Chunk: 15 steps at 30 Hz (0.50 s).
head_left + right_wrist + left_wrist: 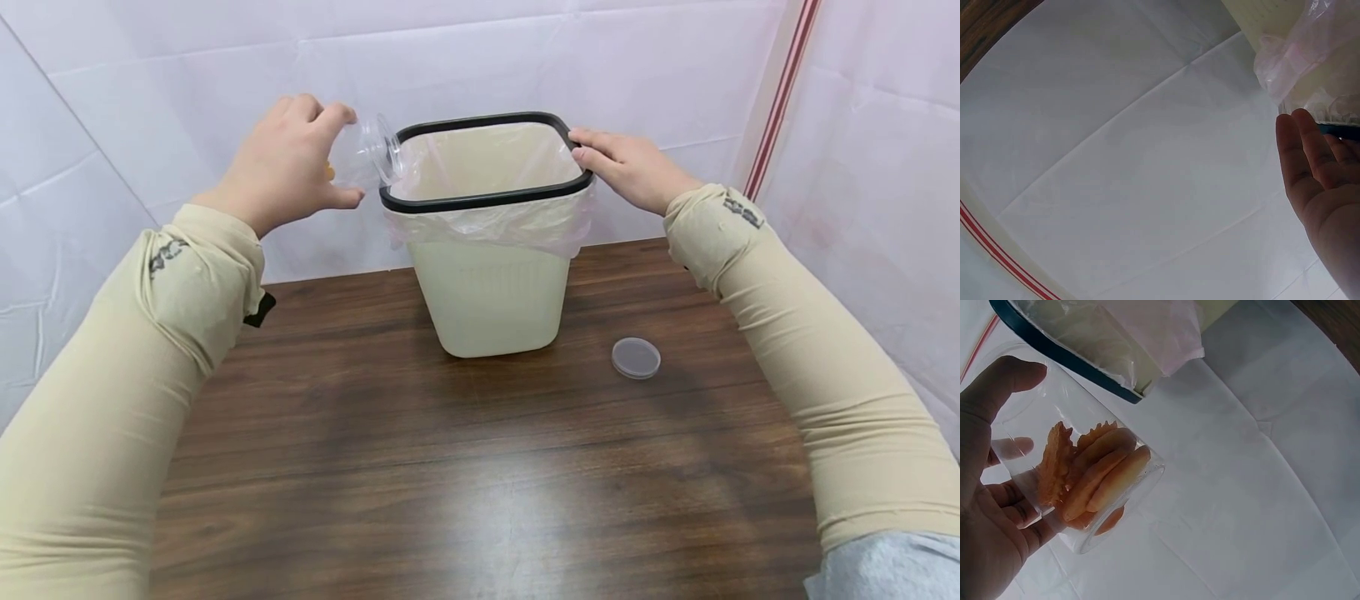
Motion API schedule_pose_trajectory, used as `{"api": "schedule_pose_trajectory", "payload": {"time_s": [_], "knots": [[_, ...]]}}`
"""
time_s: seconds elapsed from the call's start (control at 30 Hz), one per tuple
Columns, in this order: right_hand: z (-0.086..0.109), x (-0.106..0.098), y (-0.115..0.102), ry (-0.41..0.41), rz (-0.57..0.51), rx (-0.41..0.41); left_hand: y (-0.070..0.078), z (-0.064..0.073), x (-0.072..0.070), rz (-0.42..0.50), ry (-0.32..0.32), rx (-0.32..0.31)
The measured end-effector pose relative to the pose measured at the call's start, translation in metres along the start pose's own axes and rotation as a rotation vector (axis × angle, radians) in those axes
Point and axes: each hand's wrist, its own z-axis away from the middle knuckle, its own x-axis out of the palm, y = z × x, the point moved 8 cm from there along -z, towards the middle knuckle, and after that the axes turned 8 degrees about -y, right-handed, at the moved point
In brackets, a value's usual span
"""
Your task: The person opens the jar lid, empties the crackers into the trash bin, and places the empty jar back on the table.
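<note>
My left hand [288, 162] grips a clear plastic jar [362, 152] at the left of the bin, its mouth tilted toward the bin's rim. In the left wrist view several orange-brown, ridged snack pieces [1094, 469] lie bunched at the jar's closed end. The cream trash bin [491, 292] stands upright, its black rim [480, 202] holding a thin pinkish bag [517, 225] folded over the outside. On the right side of that rim rests my right hand [633, 167], fingers fairly straight. The inside bottom of the bin is hidden.
A round clear lid [636, 358] lies flat on the dark wooden table [420, 467], to the right of the bin. White sheeting [210, 75] hangs close behind and at both sides, with a red-striped band [783, 100] in the right corner.
</note>
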Motion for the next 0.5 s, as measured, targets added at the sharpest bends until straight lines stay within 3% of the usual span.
{"api": "schedule_pose_trajectory", "payload": {"time_s": [0.27, 0.5], "knots": [[0.0000, 0.0005, -0.0006, 0.001, -0.010, 0.003, 0.0080, -0.0016, -0.0052, -0.039, 0.011, 0.054], [-0.0002, 0.0010, -0.0027, 0.000, 0.005, 0.001, 0.0106, -0.0020, -0.0073, -0.079, -0.012, 0.061]]}}
